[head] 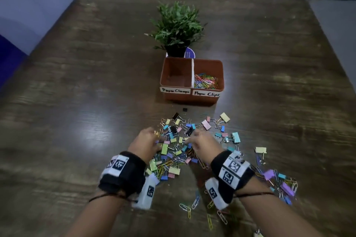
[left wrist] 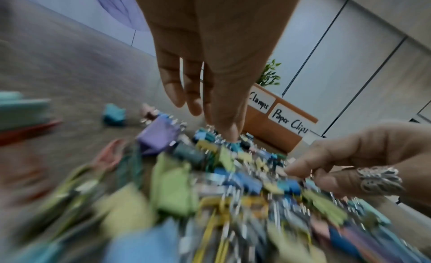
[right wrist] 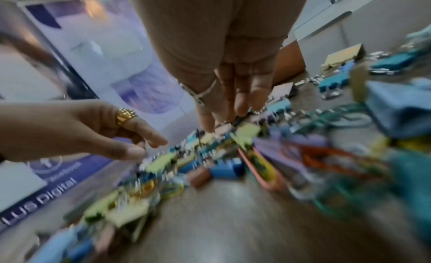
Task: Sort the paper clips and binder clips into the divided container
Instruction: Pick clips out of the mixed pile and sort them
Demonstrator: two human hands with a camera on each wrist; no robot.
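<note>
Both hands, left and right, reached fingers-down into the clip pile before the box; whether either gripped anything could not be told.

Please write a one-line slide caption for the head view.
Both hands reach into mixed clips before the divided container.

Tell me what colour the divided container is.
Reddish-brown, with white handwritten labels; the divided container shows best in the head view.

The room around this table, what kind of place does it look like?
Probably an office or meeting room: a long wooden table, a potted plant, a printed company banner and pale panelled walls.
</note>
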